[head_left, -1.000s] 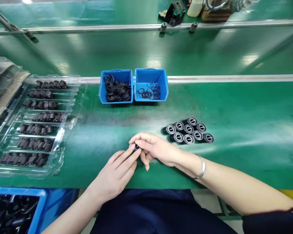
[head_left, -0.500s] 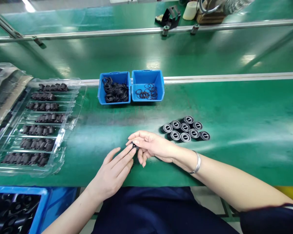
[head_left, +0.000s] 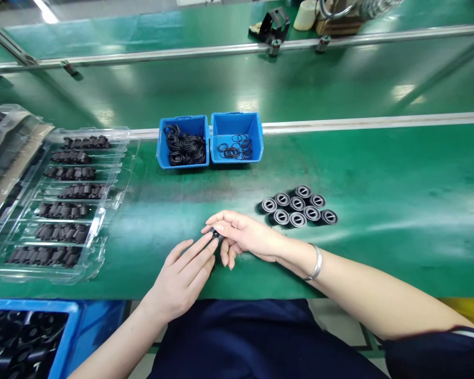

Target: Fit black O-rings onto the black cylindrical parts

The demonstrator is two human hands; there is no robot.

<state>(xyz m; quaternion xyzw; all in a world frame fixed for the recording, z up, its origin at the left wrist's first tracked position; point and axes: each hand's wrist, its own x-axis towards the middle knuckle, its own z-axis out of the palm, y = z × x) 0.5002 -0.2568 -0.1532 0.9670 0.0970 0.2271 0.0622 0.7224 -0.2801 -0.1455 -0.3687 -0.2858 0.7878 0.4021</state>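
A small black part (head_left: 216,235), mostly covered by fingers, is held between both hands over the green bench. My right hand (head_left: 240,236) grips it between thumb and fingers from the right. My left hand (head_left: 185,279) has its fingertips pressed on the same part from the lower left, its thumb lifted apart. To the right of my hands several black cylinders (head_left: 297,204) stand upright in a cluster, a slotted round top showing on each. Beyond my hands sit a blue bin (head_left: 202,162) of many black rings and a second blue bin (head_left: 256,155) with fewer rings.
Clear plastic trays (head_left: 116,173) with rows of small black parts lie at the left. A blue crate (head_left: 73,316) of black parts stands at the lower left. A metal rail (head_left: 150,53) crosses the back, with a black holder (head_left: 269,27) beyond it.
The view has shifted slightly. Both hands remain together at the small black part, with only slight finger movement.
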